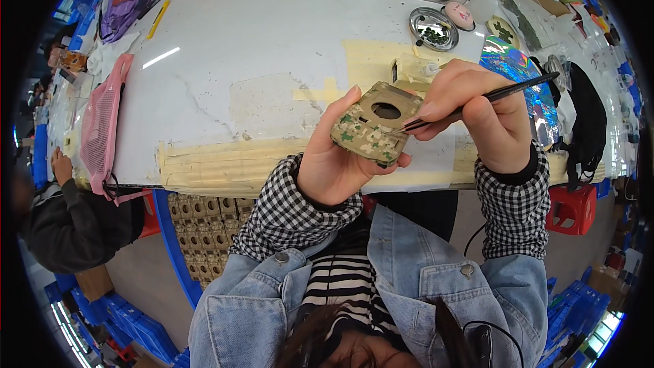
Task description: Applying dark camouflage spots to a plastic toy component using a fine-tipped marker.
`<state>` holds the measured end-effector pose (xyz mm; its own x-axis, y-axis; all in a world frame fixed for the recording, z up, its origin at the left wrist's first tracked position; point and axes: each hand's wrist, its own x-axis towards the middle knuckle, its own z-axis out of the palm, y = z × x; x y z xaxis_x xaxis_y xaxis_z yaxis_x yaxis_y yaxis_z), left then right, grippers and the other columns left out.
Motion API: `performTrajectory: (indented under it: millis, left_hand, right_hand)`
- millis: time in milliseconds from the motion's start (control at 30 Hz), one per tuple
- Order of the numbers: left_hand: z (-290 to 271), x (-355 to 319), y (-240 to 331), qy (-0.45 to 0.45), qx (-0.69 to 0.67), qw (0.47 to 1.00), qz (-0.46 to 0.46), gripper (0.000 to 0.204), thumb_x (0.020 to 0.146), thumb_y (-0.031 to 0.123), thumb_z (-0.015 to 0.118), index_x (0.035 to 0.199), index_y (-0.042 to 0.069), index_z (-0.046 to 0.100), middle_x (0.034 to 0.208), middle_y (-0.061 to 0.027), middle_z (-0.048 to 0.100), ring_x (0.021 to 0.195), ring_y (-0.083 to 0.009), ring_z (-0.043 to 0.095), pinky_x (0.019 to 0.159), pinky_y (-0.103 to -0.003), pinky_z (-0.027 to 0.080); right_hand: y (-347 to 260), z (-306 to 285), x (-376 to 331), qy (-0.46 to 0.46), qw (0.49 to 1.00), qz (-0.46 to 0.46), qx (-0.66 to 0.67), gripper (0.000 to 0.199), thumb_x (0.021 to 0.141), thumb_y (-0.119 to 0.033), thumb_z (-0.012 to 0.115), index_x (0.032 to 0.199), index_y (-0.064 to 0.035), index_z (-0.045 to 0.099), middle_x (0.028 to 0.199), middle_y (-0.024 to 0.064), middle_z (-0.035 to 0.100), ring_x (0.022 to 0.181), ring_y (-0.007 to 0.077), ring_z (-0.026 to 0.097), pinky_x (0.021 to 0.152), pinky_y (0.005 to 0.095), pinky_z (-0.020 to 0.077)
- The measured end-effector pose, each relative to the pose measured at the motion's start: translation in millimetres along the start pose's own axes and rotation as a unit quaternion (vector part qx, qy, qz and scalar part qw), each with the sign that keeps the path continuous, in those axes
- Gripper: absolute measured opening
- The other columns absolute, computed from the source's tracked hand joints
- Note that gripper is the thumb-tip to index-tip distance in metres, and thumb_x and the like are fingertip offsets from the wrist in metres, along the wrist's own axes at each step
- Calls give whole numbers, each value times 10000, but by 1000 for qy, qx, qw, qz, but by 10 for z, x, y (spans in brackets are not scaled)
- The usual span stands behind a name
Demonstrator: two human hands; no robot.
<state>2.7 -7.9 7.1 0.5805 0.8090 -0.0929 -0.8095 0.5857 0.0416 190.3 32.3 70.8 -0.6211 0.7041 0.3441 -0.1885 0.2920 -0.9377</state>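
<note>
My left hand (pixel 332 163) is wrapped round a small camouflage-patterned housing (pixel 364 129), which it holds tilted above the table's near edge. A round dark hole opens in the housing's tan face. In my right hand (pixel 494 105) is a pair of black tweezers (pixel 507 91), pinched between thumb and fingers. The tweezer tips reach the housing's face just below the round hole. Whether anything sits between the tips is too small to tell. Behind my right fingers lies a tan, block-like piece (pixel 413 68), partly hidden.
Small dark green parts lie in a round metal dish (pixel 436 39). A pink round lid (pixel 459 16) touches it. An iridescent sheet (pixel 518 68) and black cloth (pixel 587 119) are at right. A pink mesh bag (pixel 103 126) stands left. Similar housings fill a blue crate (pixel 178 238) below; a person (pixel 82 221) sits left.
</note>
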Motion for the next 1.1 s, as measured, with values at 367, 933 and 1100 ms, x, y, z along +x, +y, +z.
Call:
performTrajectory:
  millis: [367,933,1100]
  left_hand:
    - [36,-5,-6,16,21,1000,0,538,947,419,258,1109,-26,514,895,-208,619,695,-361,639,494,-321,563]
    - [60,-4,-12,28,23,999,5,534,946,417,264,1096,-24,524,880,-200,622,678,-359,639,474,-314,558]
    - [60,-9,-13,28,27,999,7,533,944,418,269,1088,-26,527,885,-203,624,669,-354,641,474,-314,558]
  right_hand:
    - [-13,-11,-1,-7,998,42,39,333,953,-196,405,945,93,569,923,136,559,804,201,637,713,278,553]
    - [-18,-1,6,-8,999,31,27,320,946,-180,418,945,91,587,912,137,554,799,195,630,705,270,553]
    - [-33,7,6,-12,1000,19,7,306,940,-174,437,949,86,598,902,133,546,798,185,620,699,267,553]
